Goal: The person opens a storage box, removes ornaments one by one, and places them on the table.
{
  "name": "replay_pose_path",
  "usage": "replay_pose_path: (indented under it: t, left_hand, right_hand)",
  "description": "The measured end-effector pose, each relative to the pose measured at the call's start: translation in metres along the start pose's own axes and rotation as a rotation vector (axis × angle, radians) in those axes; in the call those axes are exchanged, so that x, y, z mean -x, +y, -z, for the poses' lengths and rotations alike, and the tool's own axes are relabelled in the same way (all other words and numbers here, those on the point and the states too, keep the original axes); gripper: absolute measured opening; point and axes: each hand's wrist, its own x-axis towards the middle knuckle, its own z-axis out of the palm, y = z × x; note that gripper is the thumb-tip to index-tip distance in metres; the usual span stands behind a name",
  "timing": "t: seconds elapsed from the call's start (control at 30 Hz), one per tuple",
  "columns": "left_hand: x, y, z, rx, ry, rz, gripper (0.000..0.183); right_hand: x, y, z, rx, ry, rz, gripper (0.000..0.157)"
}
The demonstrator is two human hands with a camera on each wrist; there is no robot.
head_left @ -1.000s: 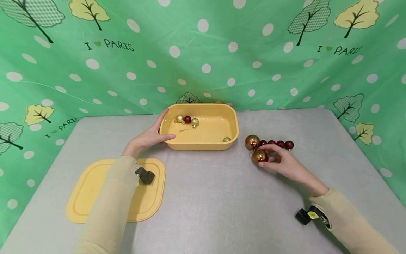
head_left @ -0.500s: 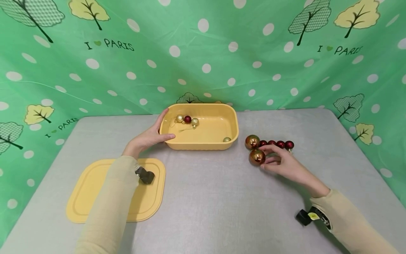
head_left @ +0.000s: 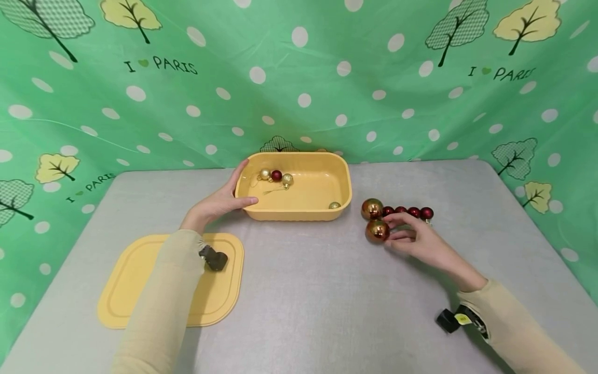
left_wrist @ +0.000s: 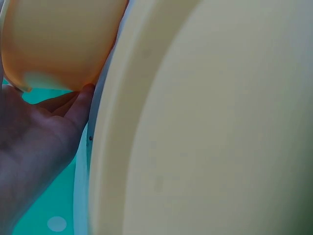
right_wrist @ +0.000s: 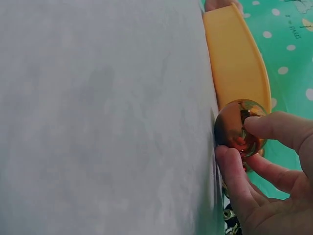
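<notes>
In the head view my left hand grips the left end of a yellow plastic box, thumb over the front rim and fingers at the far corner. Inside lie several small baubles, among them a dark red bauble and a glittery gold bauble. On the right, my right hand touches a large shiny copper bauble with its fingertips, which sit at the bauble's right side. Just behind is a second large copper bauble. The right wrist view shows fingertips against the nearer bauble.
A row of several small dark red baubles lies behind the right hand. The yellow lid lies flat on the grey table, partly under the left forearm. A green dotted curtain hangs along the table's back edge.
The nearer large copper bauble has shifted slightly left, out from between the right thumb and fingers to their tips. The left hand and the box have stayed put.
</notes>
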Motion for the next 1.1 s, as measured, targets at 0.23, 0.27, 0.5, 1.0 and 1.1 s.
replay_pose_path:
  t: [0.23, 0.27, 0.5, 1.0, 1.1]
  left_hand:
    - [0.001, 0.000, 0.001, 0.000, -0.001, 0.000, 0.102]
    - [0.001, 0.000, 0.001, -0.002, -0.002, 0.001, 0.102]
    - [0.001, -0.001, 0.000, 0.004, -0.004, -0.005, 0.101]
    - [0.000, 0.000, -0.001, 0.027, -0.002, 0.000, 0.102]
    - [0.000, 0.000, 0.000, 0.023, -0.004, 0.000, 0.102]
  right_hand:
    - [0.003, -0.001, 0.003, 0.023, 0.009, -0.022, 0.053]
    - [0.004, -0.001, 0.003, 0.022, 0.006, -0.023, 0.052]
    - [0.004, -0.001, 0.002, 0.007, -0.002, -0.015, 0.054]
    - [0.012, 0.001, 0.010, 0.028, 0.021, -0.005, 0.055]
    - [0.012, 0.000, 0.013, 0.018, 0.025, 0.015, 0.055]
